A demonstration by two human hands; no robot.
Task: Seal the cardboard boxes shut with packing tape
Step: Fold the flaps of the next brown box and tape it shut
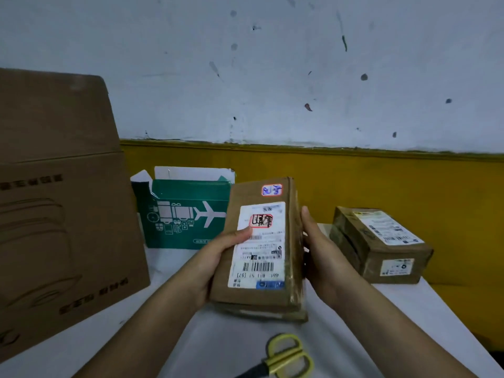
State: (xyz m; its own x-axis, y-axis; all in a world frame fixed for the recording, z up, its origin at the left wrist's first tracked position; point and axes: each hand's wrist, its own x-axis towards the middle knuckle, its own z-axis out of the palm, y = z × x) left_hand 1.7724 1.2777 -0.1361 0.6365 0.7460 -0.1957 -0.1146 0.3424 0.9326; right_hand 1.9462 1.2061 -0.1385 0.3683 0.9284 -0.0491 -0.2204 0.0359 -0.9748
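Above the white table point(207, 347), against a stained white-over-yellow wall point(300, 77), your left hand point(218, 257) and right hand point(319, 249) hold the labelled brown box point(259, 249) lifted, fingers wrapped round its long sides, scissors point(289, 356) lying beneath.

- Improvised parcel-packing room: labelled parcel point(261, 255), centre; second parcel point(381, 241), right; large carton point(60, 214), left.
- White-covered table point(231, 345) with scissors point(286, 356), lower centre.
- Stained white wall point(272, 77) over yellow band point(381, 181), upper frame.

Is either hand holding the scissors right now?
No, the scissors lie on the table while the left hand and right hand both hold the labelled box.
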